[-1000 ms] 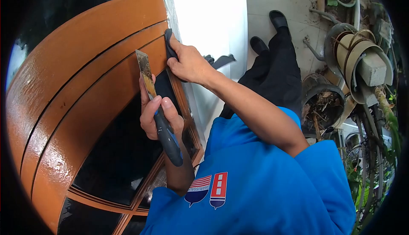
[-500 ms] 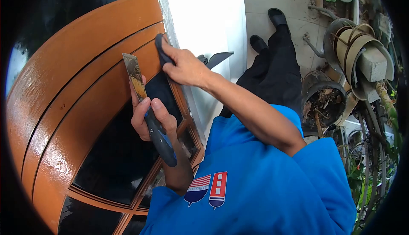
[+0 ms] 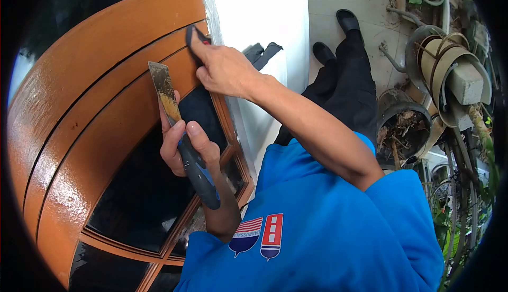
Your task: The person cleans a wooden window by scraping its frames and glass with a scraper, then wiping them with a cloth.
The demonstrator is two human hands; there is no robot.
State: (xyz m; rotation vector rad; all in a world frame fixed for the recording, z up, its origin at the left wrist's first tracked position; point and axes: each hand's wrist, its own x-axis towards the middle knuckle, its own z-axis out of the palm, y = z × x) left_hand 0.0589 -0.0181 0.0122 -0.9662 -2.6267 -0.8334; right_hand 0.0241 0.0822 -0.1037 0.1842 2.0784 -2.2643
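The head view, with 12 o'clock at its top, shows the left hand [image 3: 204, 145] closed around a scraper [image 3: 190, 153] near 9 o'clock, thumb and fingers pinching its handle. The right hand [image 3: 225, 69], near 11 o'clock, curls over a dark cloth [image 3: 190, 36], index finger stretched out, pressing it to the orange wood [image 3: 106, 43]; its hidden fingers I cannot tell. The scraper's long axis runs from 11 to 5 o'clock, stained blade uppermost, apart from the right hand; whether it touches the wood is unclear. Grooves curve from the cloth toward 7 o'clock. Just past the cloth toward 3 o'clock, the wood ends beside a white surface [image 3: 259, 6]. From the blade, the wood stretches toward 9 o'clock; dark glass [image 3: 143, 196] lies toward 7.
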